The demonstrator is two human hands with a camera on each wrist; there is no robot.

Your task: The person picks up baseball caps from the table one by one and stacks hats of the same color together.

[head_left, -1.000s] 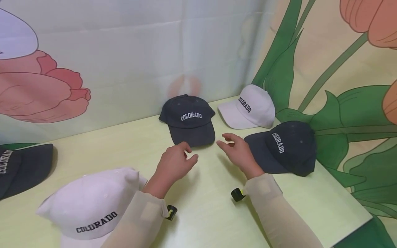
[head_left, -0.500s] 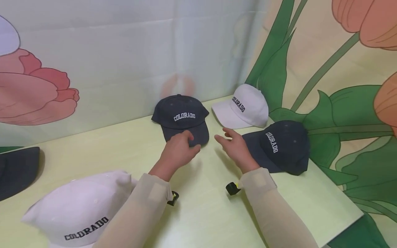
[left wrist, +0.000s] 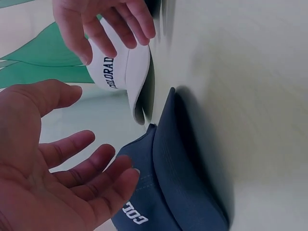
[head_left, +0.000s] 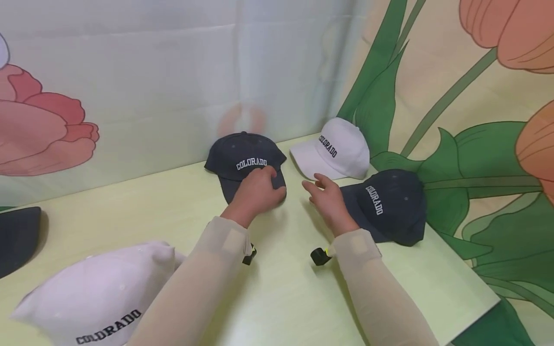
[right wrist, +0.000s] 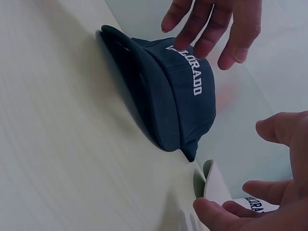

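In the head view a navy baseball cap with white COLORADO lettering sits against the back wall, its brim toward me. My left hand overlaps that brim, fingers loosely bent and holding nothing. To its right hovers my right hand, also holding nothing, between the middle cap and a second navy cap. Behind it stands a white cap with black lettering. The left wrist view has the middle cap beyond the relaxed left fingers; a gap separates the right fingers from it in the right wrist view.
Another white cap, its crown slumped, lies at the front left, partly behind the left sleeve. A dark brim enters at the left edge. The pale table ends at the right, and a printed curtain backs it.
My left hand has moved forward and up over the middle cap's brim. The right hand has edged slightly forward. The view has turned right, so the caps sit farther left.
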